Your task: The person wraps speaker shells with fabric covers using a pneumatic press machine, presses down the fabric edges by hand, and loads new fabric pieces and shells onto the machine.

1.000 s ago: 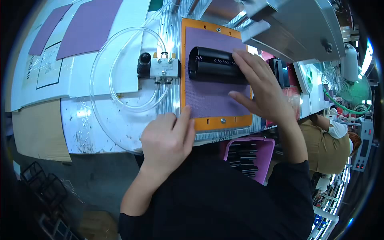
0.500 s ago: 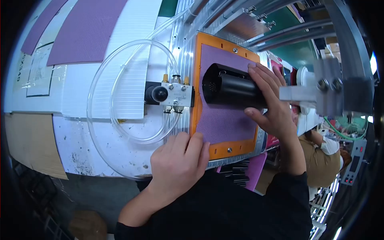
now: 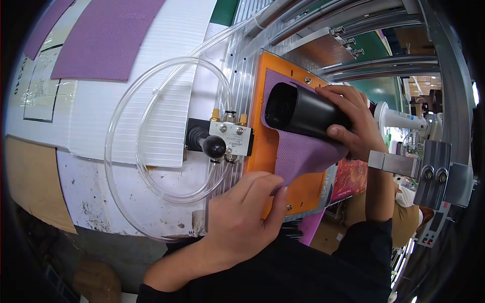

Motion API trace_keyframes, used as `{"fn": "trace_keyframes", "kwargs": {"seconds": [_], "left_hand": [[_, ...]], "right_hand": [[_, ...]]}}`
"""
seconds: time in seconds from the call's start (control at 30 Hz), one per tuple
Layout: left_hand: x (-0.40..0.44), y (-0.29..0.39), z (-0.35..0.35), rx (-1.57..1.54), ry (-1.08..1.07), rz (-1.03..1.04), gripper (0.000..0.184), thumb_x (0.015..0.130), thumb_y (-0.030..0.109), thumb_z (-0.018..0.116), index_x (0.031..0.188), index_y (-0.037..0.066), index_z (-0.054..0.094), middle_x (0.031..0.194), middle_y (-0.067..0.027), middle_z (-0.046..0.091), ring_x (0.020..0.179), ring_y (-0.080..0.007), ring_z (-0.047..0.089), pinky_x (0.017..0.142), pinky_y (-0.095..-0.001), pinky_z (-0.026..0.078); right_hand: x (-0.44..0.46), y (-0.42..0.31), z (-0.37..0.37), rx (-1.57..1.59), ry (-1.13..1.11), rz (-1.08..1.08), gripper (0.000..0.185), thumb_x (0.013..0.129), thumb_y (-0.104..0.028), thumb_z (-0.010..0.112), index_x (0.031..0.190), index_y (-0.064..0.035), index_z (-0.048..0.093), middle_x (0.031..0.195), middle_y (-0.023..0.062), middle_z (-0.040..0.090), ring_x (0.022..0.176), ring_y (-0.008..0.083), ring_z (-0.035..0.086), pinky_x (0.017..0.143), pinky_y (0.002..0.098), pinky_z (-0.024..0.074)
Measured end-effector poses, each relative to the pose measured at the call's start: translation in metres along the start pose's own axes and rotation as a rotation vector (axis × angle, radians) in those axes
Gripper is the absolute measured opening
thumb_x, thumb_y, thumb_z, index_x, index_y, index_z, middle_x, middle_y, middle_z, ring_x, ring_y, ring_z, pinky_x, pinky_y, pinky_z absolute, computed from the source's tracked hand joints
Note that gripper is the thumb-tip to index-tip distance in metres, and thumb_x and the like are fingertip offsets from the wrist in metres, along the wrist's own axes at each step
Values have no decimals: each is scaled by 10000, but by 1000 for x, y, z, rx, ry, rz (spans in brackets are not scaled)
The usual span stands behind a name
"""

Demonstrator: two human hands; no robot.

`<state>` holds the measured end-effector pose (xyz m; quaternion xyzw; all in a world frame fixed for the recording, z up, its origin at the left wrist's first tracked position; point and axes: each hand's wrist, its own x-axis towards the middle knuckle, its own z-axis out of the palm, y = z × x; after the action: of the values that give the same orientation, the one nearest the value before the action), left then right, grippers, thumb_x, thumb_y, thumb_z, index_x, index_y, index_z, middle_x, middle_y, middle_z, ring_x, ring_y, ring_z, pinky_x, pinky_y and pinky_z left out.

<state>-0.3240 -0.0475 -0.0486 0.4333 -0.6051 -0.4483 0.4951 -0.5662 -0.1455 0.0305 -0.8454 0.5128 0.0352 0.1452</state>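
A black hollow tube [image 3: 316, 113] lies on its side over a purple textured sheet [image 3: 305, 151], its open end facing left. My right hand [image 3: 356, 121] is closed around the tube's right part, fingers over the far side and thumb on the near side. Between thumb and fingers, my left hand [image 3: 247, 207] pinches the sheet's near left corner. That near edge is raised and curled off the orange plate [image 3: 309, 189], which shows bare beneath it. The sheet's far part still lies under the tube.
A metal valve block [image 3: 235, 139] with a black knob lever [image 3: 213, 147] and looped clear hoses [image 3: 113, 116] stands left of the plate. Metal rods and a clamp arm [image 3: 394, 162] reach in at the right. More purple sheets [image 3: 108, 40] lie at upper left. Another person sits at right.
My left hand has taken the sheet's near corner and lifted it off the plate. The tube has been rolled, so its slotted side no longer shows. My right hand now wraps around it.
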Motion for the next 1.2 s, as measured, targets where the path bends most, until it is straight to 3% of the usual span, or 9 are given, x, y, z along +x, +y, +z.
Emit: {"fn": "trace_keyframes", "kwargs": {"seconds": [0.27,0.6,1.0,1.2], "left_hand": [[12,1,4,-12,-4,-2,243,756,-4,706,971,8,593,785,-82,593,528,-110,492,468,-229,400],[20,4,5,-35,-27,3,382,763,33,699,1123,-9,579,858,-95,602,557,-130,499,496,-239,415],[28,8,9,-10,-50,25,535,768,55,691,1262,-35,508,922,-103,622,571,-146,504,509,-249,429],[29,11,9,-16,-54,27,560,765,56,695,1279,-40,496,931,-107,622,580,-151,509,513,-252,434]], "right_hand": [[14,14,-3,157,-44,27,577,869,-487,568,1284,-86,553,1169,143,548,1115,313,483,994,413,332],[35,23,-11,326,-72,-80,479,934,-389,520,1215,-6,576,1076,186,631,977,323,590,879,380,438],[50,36,-21,498,-231,49,390,1002,-292,460,1242,-3,561,1066,106,648,976,158,590,878,284,452],[58,37,-23,554,-266,65,396,993,-282,477,1255,7,544,1080,106,649,995,169,594,892,291,456]]}}
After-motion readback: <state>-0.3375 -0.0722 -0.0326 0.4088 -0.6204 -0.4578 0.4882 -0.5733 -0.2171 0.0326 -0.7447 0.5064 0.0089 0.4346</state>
